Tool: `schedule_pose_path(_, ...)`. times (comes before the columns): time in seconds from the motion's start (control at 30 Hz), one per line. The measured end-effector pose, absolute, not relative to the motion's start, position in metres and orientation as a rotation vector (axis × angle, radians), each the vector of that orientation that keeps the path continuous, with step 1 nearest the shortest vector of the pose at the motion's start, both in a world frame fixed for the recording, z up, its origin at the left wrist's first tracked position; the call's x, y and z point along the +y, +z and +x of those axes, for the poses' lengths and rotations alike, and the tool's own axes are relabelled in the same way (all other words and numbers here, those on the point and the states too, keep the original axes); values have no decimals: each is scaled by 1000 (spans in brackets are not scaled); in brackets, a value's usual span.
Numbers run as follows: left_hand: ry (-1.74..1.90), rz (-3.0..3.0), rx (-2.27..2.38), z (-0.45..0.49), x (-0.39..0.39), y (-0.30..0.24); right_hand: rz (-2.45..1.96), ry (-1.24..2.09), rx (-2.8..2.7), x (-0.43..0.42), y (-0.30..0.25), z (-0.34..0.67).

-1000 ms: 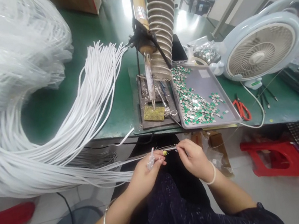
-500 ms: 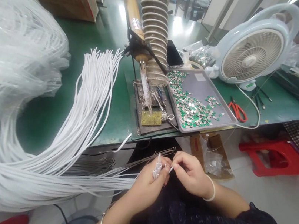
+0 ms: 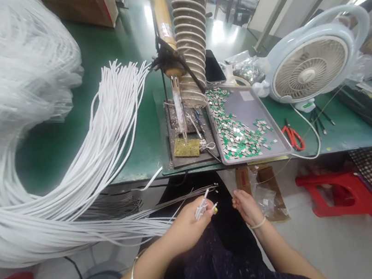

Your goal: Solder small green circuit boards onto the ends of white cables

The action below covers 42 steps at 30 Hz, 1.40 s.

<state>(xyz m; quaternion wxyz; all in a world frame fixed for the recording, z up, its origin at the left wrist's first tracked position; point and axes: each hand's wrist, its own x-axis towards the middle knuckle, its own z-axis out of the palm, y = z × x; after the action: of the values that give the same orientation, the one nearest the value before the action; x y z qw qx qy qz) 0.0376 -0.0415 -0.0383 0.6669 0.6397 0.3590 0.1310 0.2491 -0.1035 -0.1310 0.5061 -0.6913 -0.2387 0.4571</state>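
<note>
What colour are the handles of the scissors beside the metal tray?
Red; the scissors show clearly in the head view.

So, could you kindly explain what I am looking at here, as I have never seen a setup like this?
This is one picture from a camera worn on a person's head, looking down at their two bare hands before a green workbench. The left hand pinches a few thin white cable ends; the right hand is beside it, apart, and whether it holds anything is unclear. On the workbench lie a bundle of white cables, a soldering iron in its stand, a tray of small green-and-silver parts, red-handled cutters and a fan.
</note>
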Motion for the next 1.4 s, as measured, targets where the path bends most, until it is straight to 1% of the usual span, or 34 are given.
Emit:
schedule_pose_path(0.1,318,1337,821,35,-42,-41,-1732,1002,-556,-105,-148,280)
schedule_pose_path(0.23,360,1262,820,35,-42,-40,-1735,981,-620,-101,-144,306)
schedule_pose_path(0.5,472,1068,842,25,-39,-33,-1483,1354,-848,-105,-90,294)
schedule_pose_path(0.6,512,1029,840,21,-37,-32,-1338,1505,-861,-116,-79,295)
schedule_pose_path(0.67,527,1022,837,18,-36,-32,-1256,1544,-827,-122,-76,299)
schedule_pose_path(0.93,531,1041,844,16,-34,-37,-1182,1319,-515,-120,-70,316)
schedule_pose_path(1.13,532,1026,855,17,-33,-32,-1143,1187,-427,-126,-53,312)
schedule_pose_path(1.23,540,1012,852,17,-33,-27,-1144,1099,-512,-123,-39,304)
schedule_pose_path(1.4,582,998,849,13,-29,-17,-1139,867,-849,-108,-11,278)
